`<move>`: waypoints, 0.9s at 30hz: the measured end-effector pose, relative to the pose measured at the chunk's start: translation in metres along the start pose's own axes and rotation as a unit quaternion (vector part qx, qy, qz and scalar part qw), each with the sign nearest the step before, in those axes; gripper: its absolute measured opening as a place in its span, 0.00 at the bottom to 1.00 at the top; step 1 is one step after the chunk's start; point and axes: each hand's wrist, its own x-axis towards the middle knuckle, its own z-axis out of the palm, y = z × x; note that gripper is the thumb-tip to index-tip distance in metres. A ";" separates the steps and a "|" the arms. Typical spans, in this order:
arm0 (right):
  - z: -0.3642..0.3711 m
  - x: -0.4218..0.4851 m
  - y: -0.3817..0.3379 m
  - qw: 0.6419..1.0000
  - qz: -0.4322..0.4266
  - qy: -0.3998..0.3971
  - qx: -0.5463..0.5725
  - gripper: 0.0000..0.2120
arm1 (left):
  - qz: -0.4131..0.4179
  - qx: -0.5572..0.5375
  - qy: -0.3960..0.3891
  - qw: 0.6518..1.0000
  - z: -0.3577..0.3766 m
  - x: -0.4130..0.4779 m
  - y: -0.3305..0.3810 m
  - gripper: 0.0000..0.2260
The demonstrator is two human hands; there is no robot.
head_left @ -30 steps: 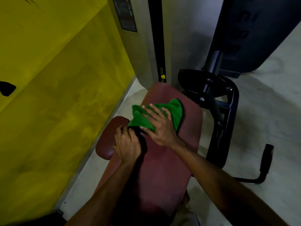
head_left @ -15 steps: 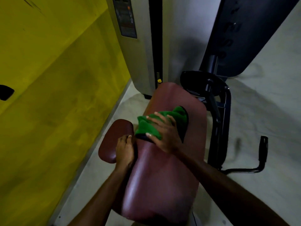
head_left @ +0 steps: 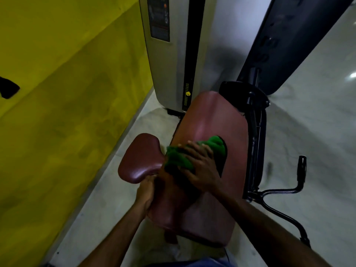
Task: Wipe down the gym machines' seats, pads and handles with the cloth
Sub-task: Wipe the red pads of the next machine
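A long maroon back pad (head_left: 210, 122) of a gym machine slopes toward me. A green cloth (head_left: 181, 157) lies bunched on its middle. My right hand (head_left: 202, 166) presses flat on the cloth with fingers spread. My left hand (head_left: 147, 191) grips the pad's left edge, fingers curled under it, just below the small maroon seat (head_left: 139, 157) that sticks out to the left.
A yellow wall (head_left: 57, 112) runs along the left. The grey weight-stack housing (head_left: 173, 54) stands behind the pad. Black frame tubes (head_left: 256, 141) and a black handle (head_left: 301, 168) lie to the right on the pale floor (head_left: 312, 122).
My right hand and the cloth have slid down the pad toward me. My left hand has moved lower along the pad's left edge. The view has pulled back.
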 end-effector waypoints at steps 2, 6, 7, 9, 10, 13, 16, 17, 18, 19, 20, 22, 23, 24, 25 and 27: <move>-0.002 0.023 0.001 0.996 0.089 0.010 -0.020 0.24 | -0.067 -0.075 -0.028 0.994 -0.001 -0.008 0.001 0.12; 0.002 0.020 -0.036 0.991 0.131 0.006 -0.013 0.25 | -0.081 -0.108 -0.037 0.990 -0.001 -0.015 -0.007 0.14; 0.001 0.007 -0.048 0.995 0.101 -0.005 0.002 0.25 | -0.074 -0.121 -0.043 0.989 -0.002 -0.016 -0.010 0.14; -0.001 -0.026 -0.074 0.999 0.034 -0.023 0.019 0.24 | -0.068 -0.149 -0.070 0.984 -0.004 -0.018 -0.019 0.11; -0.001 -0.043 -0.083 0.999 0.004 -0.025 0.024 0.25 | -0.072 -0.149 -0.083 0.983 -0.007 -0.019 -0.023 0.12; -0.007 -0.074 -0.079 0.993 -0.101 -0.040 0.052 0.27 | -0.112 -0.185 -0.051 0.975 -0.010 -0.030 -0.036 0.16; -0.010 -0.057 -0.051 0.992 -0.107 -0.048 0.039 0.28 | -0.156 -0.246 -0.015 0.956 -0.004 -0.044 -0.046 0.19; -0.010 -0.047 -0.051 0.997 -0.055 -0.047 0.038 0.27 | -0.165 -0.272 -0.007 0.948 -0.003 -0.049 -0.047 0.20; -0.009 -0.039 -0.058 0.998 0.002 -0.047 0.033 0.27 | -0.173 -0.302 -0.002 0.937 -0.002 -0.051 -0.048 0.21; -0.009 -0.034 -0.071 0.998 0.038 -0.048 0.021 0.26 | -0.178 -0.329 0.005 0.927 -0.002 -0.054 -0.048 0.22; -0.006 -0.036 -0.086 0.997 0.034 -0.065 0.010 0.25 | -0.175 -0.360 0.011 0.917 -0.003 -0.055 -0.052 0.22; 0.002 -0.050 -0.101 0.991 -0.072 -0.112 0.004 0.24 | -0.157 -0.401 0.011 0.903 -0.003 -0.061 -0.051 0.20; 0.002 -0.057 -0.099 0.981 -0.143 -0.128 0.022 0.24 | -0.162 -0.412 0.009 0.897 -0.003 -0.066 -0.050 0.19; 0.002 -0.059 -0.094 0.969 -0.206 -0.131 0.043 0.25 | -0.164 -0.425 0.006 0.890 -0.004 -0.069 -0.050 0.19; -0.002 -0.054 -0.088 0.959 -0.247 -0.125 0.057 0.26 | -0.170 -0.431 0.007 0.886 -0.005 -0.070 -0.049 0.19; -0.016 -0.031 -0.084 0.949 -0.284 -0.125 0.047 0.24 | -0.183 -0.450 0.024 0.874 -0.009 -0.067 -0.048 0.21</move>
